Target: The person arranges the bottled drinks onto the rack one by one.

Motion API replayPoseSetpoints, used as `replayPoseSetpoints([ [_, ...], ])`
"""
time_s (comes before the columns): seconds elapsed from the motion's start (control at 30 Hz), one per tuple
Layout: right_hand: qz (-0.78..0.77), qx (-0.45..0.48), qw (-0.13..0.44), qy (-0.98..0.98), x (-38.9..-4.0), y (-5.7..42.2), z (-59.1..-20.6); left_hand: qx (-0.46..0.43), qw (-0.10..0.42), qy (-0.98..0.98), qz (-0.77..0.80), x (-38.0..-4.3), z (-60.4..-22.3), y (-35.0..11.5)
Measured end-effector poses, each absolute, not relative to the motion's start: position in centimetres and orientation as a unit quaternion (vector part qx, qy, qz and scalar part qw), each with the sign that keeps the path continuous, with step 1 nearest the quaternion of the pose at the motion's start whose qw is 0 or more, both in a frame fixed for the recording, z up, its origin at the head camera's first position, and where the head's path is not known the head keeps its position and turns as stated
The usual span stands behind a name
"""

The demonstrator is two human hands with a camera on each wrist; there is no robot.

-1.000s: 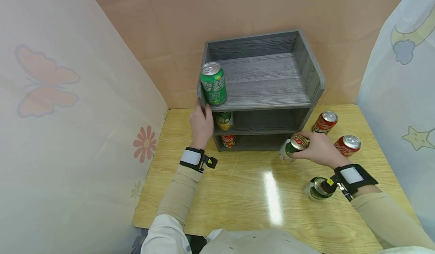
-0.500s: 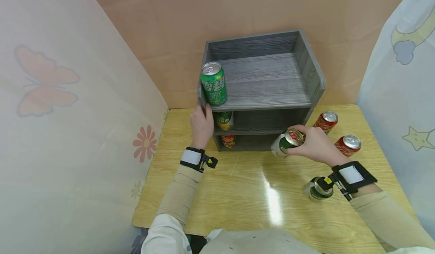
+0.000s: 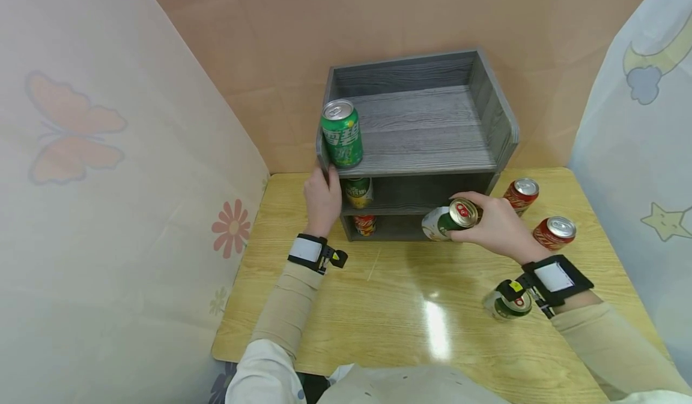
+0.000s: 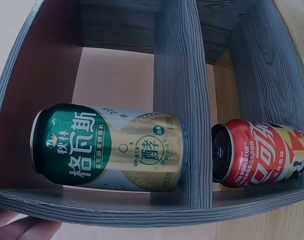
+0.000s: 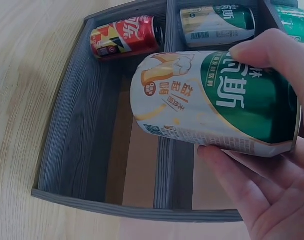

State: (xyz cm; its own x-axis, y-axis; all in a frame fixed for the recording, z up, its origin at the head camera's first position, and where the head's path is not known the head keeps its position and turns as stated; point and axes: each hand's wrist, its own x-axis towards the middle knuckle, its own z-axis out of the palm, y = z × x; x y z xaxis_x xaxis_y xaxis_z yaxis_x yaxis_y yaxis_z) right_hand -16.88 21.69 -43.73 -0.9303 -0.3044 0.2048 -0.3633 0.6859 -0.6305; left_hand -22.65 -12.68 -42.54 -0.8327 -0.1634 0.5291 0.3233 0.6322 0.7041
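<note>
My right hand (image 3: 501, 227) grips a green-and-white drink can (image 3: 437, 223), tilted, in front of the grey shelf unit's (image 3: 418, 116) two lower compartments. In the right wrist view, thumb and fingers hold this can (image 5: 192, 100) around its green end. My left hand (image 3: 322, 203) holds the unit's left side panel, thumb at its front edge. Beside it, a green can (image 3: 343, 140) stands on the top shelf at the left. Below that, a green-and-gold can (image 4: 111, 147) stands in the middle compartment, and a red cola can (image 4: 264, 152) in the bottom one.
Two red cans, one farther back (image 3: 521, 195) and one nearer (image 3: 554, 233), stand on the wooden table (image 3: 378, 314) right of the unit. Another green-and-white can (image 3: 505, 307) stands under my right wrist. Fabric walls enclose the table's back and sides.
My right hand has carried the green-and-white can leftward and slightly back toward the shelf unit, the can tilting more. My left hand stays at the side panel.
</note>
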Motion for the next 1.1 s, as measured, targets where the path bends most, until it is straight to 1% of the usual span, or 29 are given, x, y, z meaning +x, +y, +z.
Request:
replayPoseSetpoints([
  [0.3,0.377,0.182,0.071,-0.905,-17.3,20.9,-43.7,-0.048,0.284,-0.855,-0.431,-22.6,-42.6,-12.7],
  [0.57,0.417,0.156,0.087,-0.891,-17.8,19.5,-43.6,-0.05,0.281,-0.855,-0.433,-22.6,-42.6,-12.8],
  [0.87,0.432,0.133,0.088,-0.888,-18.5,17.9,-43.9,-0.05,0.282,-0.856,-0.431,-22.6,-42.7,-12.8],
  [1.1,0.475,0.115,0.061,-0.87,-19.3,16.4,-44.3,-0.046,0.282,-0.857,-0.429,-22.5,-42.6,-12.8],
])
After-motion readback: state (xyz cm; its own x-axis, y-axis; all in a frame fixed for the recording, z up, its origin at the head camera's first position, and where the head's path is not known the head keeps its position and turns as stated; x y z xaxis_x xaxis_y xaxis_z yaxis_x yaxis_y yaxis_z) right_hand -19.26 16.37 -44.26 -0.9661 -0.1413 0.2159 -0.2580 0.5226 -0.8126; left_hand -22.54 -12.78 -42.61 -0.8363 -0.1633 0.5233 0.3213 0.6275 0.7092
